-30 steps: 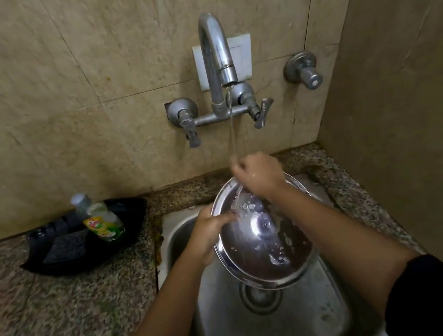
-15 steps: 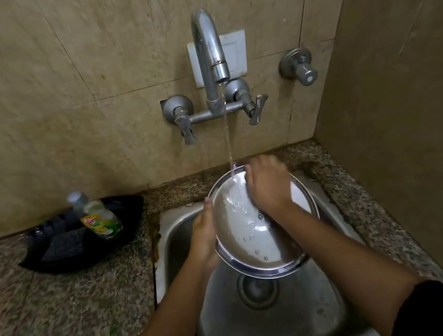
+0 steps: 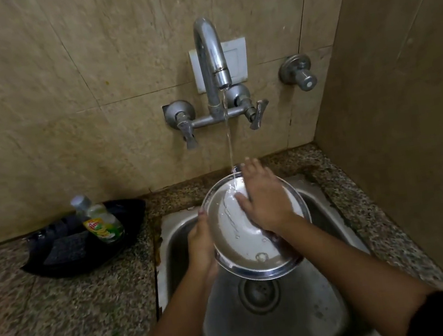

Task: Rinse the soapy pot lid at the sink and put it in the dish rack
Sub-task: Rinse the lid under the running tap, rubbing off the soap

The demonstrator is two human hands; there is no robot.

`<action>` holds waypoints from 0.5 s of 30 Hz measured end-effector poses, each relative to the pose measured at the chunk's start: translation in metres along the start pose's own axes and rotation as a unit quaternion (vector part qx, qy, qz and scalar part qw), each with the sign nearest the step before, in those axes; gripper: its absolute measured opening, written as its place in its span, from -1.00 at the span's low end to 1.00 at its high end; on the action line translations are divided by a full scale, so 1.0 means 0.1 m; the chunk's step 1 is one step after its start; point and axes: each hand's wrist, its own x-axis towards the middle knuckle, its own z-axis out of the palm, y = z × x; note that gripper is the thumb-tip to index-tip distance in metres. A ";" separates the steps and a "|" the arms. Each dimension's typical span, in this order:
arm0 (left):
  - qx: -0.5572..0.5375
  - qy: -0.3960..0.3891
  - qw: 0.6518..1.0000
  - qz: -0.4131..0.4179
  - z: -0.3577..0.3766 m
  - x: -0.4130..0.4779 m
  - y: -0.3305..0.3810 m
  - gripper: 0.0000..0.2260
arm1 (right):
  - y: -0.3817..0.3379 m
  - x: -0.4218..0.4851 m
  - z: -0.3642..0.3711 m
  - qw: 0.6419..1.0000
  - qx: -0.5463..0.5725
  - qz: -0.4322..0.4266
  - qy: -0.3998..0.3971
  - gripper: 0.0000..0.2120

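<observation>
From the head view, your left hand grips the pot lid by its left rim, tilted over the sink; your right hand lies flat on it, fingers spread, holding nothing. Keep the tilt so the stream sheets suds toward the drain

The right hand lies flat over the pot lid, hiding its middle, and the left hand has its fingers out of sight behind the lid's left rim. Left of that hand, the dish soap bottle bears a label too blurred to read.
</observation>
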 end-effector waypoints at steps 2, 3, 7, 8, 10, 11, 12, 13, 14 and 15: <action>-0.003 -0.004 1.000 -0.004 0.09 -0.02 0.03 -0.61 | -0.33 0.04 -0.01 0.995 0.038 -0.088 -0.022 -0.39; -0.007 -0.003 1.000 0.002 0.10 -0.02 0.05 -0.61 | -0.44 -0.04 -0.01 0.987 0.039 -0.149 -0.046 -0.41; -0.053 0.000 0.998 0.025 -0.10 0.13 0.05 -0.44 | -0.17 -0.50 -0.03 0.965 0.023 -0.238 -0.105 -0.43; -0.058 0.003 0.998 0.028 -0.14 0.15 0.04 -0.44 | -0.02 -0.54 -0.04 0.971 0.003 -0.216 -0.097 -0.42; -0.049 0.025 0.998 0.041 -0.12 0.13 0.04 -0.56 | 0.20 -0.49 -0.07 0.986 -0.044 -0.147 -0.064 -0.40; -0.038 0.024 0.998 0.042 -0.09 0.10 0.04 -0.61 | 0.22 -0.39 -0.08 0.992 -0.057 -0.102 -0.047 -0.39; -0.026 0.015 0.999 0.039 -0.05 0.08 0.02 -0.63 | 0.18 -0.28 -0.09 0.996 -0.059 -0.061 -0.027 -0.37; -0.013 0.011 0.999 0.034 -0.01 0.05 0.01 -0.64 | 0.09 -0.17 -0.10 0.999 -0.043 -0.031 -0.006 -0.36; -0.006 0.004 0.999 0.032 0.03 0.03 0.01 -0.64 | -0.03 -0.07 -0.09 1.000 -0.019 -0.017 0.006 -0.36; -0.004 0.000 1.000 0.030 0.06 0.01 0.02 -0.63 | -0.16 0.01 -0.08 1.000 0.003 -0.030 0.006 -0.36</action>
